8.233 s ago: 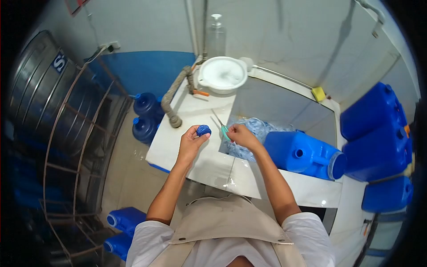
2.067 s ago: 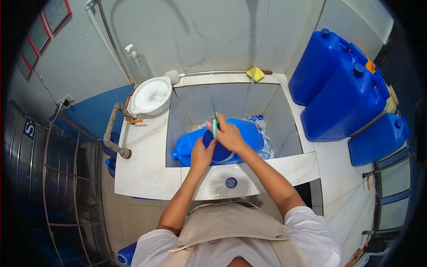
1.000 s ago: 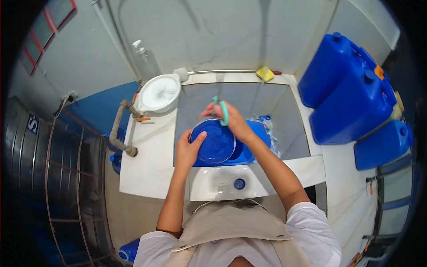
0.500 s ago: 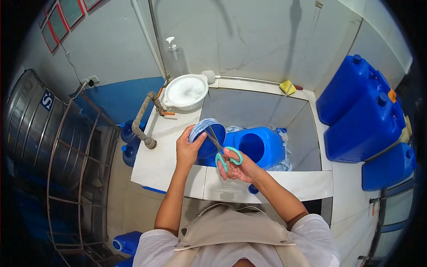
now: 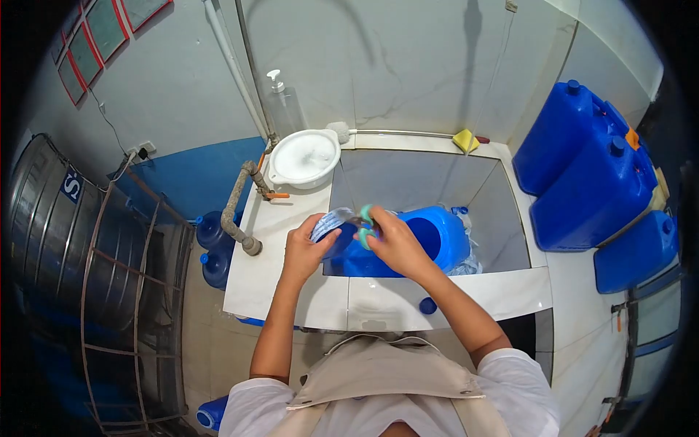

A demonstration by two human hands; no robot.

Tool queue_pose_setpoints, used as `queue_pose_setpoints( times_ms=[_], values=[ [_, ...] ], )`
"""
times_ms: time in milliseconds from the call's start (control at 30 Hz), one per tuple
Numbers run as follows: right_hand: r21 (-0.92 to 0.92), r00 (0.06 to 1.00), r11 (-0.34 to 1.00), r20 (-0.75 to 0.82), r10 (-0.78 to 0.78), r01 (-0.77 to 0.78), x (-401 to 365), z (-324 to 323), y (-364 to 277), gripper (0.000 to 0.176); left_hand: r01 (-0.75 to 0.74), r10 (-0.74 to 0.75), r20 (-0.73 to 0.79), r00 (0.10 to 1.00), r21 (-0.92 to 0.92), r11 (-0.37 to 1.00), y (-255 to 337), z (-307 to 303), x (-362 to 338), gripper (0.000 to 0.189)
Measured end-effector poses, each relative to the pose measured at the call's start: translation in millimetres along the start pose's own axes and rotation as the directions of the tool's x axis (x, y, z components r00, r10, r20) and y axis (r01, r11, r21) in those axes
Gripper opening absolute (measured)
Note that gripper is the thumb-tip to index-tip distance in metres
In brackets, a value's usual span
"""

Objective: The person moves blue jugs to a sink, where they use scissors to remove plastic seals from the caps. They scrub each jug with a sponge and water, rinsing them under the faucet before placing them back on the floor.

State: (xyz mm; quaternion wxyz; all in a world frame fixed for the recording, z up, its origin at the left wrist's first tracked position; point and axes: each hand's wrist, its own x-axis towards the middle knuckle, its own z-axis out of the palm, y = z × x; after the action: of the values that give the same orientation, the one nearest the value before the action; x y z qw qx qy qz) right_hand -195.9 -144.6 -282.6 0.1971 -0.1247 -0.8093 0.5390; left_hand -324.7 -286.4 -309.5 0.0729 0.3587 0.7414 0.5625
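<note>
My left hand [image 5: 304,247] is closed on a thin, curved blue-and-white plastic band [image 5: 335,221], pinched between thumb and fingers above the near left side of the sink. My right hand [image 5: 393,244] grips teal-handled scissors [image 5: 365,227], their blades blurred and pointing left at the band. Behind and below both hands, a blue jug [image 5: 455,240] lies in the sink with its round mouth showing. More blue plastic sits under the hands, partly hidden by them. A small blue cap [image 5: 428,305] rests on the white tiled ledge near my right forearm.
A white basin of suds [image 5: 304,156] and a clear pump bottle [image 5: 284,105] stand at the back left. Pipework with an orange valve handle [image 5: 277,195] rises at the left. A yellow sponge [image 5: 466,141] lies on the back ledge. Large blue jerrycans [image 5: 590,193] line the right.
My right hand has turned over, back now upward, and the scissors have swung round to point left at the band. The view has shifted slightly.
</note>
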Motion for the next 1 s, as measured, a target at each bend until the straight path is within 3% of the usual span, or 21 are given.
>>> queue_pose_setpoints(
  times_ms=[33, 67, 100, 200, 333, 400, 433, 467, 500, 567, 600, 667, 733, 800, 833, 867, 933, 1000],
  values=[
    [-0.172, 0.967, 0.954, -0.034, -0.254, 0.245, 8.9, 5.1, -0.3, 0.019, 0.067, -0.066, 0.074, 0.995, -0.006, 0.998, 6.0, -4.4, 0.1, 0.028],
    [-0.342, 0.869, 0.821, -0.024, -0.494, 0.457, 16.1, 10.0, -1.6, 0.021, 0.133, -0.130, 0.148, 0.980, -0.006, 0.991, 8.0, -8.5, 1.0, 0.027],
    [-0.291, 0.927, 0.881, 0.074, -0.368, 0.373, 18.0, 11.3, -14.6, 0.022, -0.008, 0.022, 0.147, 0.989, -0.098, 0.995, 1.7, -11.4, 1.1, 0.028],
    [-0.331, 0.922, 0.861, 0.149, -0.357, 0.386, 31.8, 19.7, -13.4, 0.020, 0.117, -0.074, 0.227, 0.971, -0.184, 0.976, -9.4, -27.2, 6.9, 0.028],
    [-0.352, 0.926, 0.857, 0.133, -0.353, 0.377, 44.5, 31.1, -7.2, 0.019, -0.024, 0.036, 0.213, 0.976, -0.061, 0.998, -8.1, -36.3, 11.3, 0.028],
    [-0.344, 0.905, 0.879, -0.151, -0.398, 0.329, 64.6, 34.3, 12.0, 0.019, 0.063, -0.047, 0.253, 0.966, -0.056, 0.996, -8.8, -35.9, 12.5, 0.027],
    [-0.294, 0.922, 0.936, -0.272, -0.275, 0.193, 78.1, 29.0, 20.3, 0.019, 0.006, 0.016, 0.238, 0.971, -0.093, 0.996, -15.6, -33.6, 11.9, 0.023],
    [-0.305, 0.891, 0.940, -0.369, -0.265, 0.154, 93.6, 22.2, 34.7, 0.019, 0.005, 0.018, 0.247, 0.969, -0.095, 0.995, -23.3, -32.0, 11.0, 0.023],
    [-0.312, 0.849, 0.943, -0.462, -0.257, 0.115, 106.8, 15.7, 49.5, 0.019, 0.017, 0.013, 0.164, 0.986, -0.183, 0.983, -30.7, -30.7, 10.6, 0.021],
    [-0.403, 0.836, 0.915, -0.492, -0.245, 0.031, 123.3, 5.2, 69.9, 0.019, 0.050, -0.024, 0.074, 0.997, -0.384, 0.922, -37.7, -27.7, 12.7, 0.020],
    [-0.483, 0.827, 0.874, -0.511, -0.234, -0.052, 130.0, 2.2, 78.6, 0.020, 0.046, -0.018, 0.076, 0.997, -0.383, 0.923, -42.1, -23.9, 13.3, 0.020],
    [-0.489, 0.814, 0.870, -0.531, -0.236, -0.067, 144.4, 2.0, 96.6, 0.019, -0.020, 0.023, 0.001, 1.000, -0.460, 0.888, -54.3, -19.3, 17.4, 0.021],
    [-0.496, 0.804, 0.864, -0.546, -0.235, -0.085, 150.9, -4.9, 99.9, 0.018, 0.008, 0.007, 0.030, 1.000, -0.478, 0.878, -49.6, -24.7, 22.0, 0.031],
    [-0.471, 0.767, 0.863, -0.617, -0.174, -0.183, 156.9, -18.3, 102.3, 0.014, -0.061, 0.034, -0.058, 0.998, -0.570, 0.820, -41.8, -34.1, 24.5, 0.045],
    [-0.471, 0.768, 0.864, -0.616, -0.175, -0.181, 160.4, -26.1, 105.5, 0.014, -0.094, 0.039, -0.110, 0.993, -0.562, 0.822, -42.0, -43.2, 26.5, 0.062],
    [-0.491, 0.753, 0.843, -0.634, -0.173, -0.220, 163.3, -33.8, 108.4, 0.013, -0.119, 0.058, -0.128, 0.990, -0.543, 0.831, -59.6, -50.2, 31.9, 0.063],
    [-0.511, 0.745, 0.822, -0.644, -0.173, -0.252, 170.4, -42.9, 115.1, 0.011, -0.027, -0.011, -0.064, 0.998, -0.555, 0.831, -74.9, -63.9, 33.8, 0.059],
    [-0.566, 0.721, 0.785, -0.651, -0.239, -0.251, 177.9, -46.8, 119.7, 0.010, -0.067, -0.027, -0.145, 0.989, -0.604, 0.794, -78.3, -61.4, 34.1, 0.054]
  ],
)
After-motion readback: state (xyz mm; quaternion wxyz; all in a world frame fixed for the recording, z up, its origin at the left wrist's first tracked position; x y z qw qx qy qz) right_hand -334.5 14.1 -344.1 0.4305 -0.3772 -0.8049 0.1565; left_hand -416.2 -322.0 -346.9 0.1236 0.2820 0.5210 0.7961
